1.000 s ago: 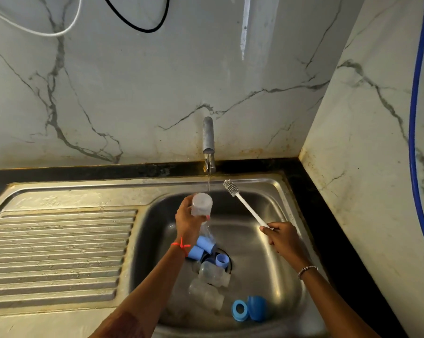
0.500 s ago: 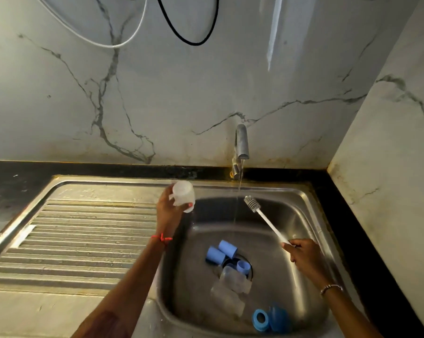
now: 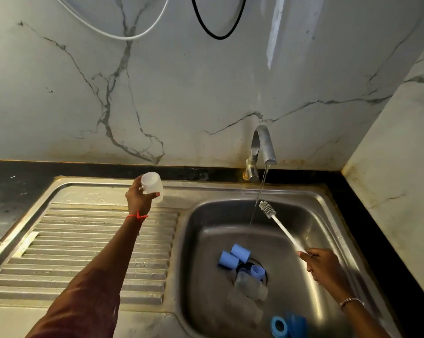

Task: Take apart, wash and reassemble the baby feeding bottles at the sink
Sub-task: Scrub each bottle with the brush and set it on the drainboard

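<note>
Here, from the head camera, the left hand [image 3: 139, 198] curls its fingers around a clear bottle piece [image 3: 152, 186], held tilted with its closed end up, above the back of the ribbed drainboard [image 3: 84, 252] and well left of the sink basin [image 3: 328, 228]. The right hand [image 3: 324, 267] pinches the end of a white bottle brush [image 3: 281, 230], whose long handle slants up and left, its bristles just beside the thin stream from the tap [image 3: 262, 147]. Blue collars [image 3: 234, 256] and clear bottles [image 3: 251, 286] lie around the drain, between the hands but nearer the right, so the left hand probably sets its piece down first.
</note>
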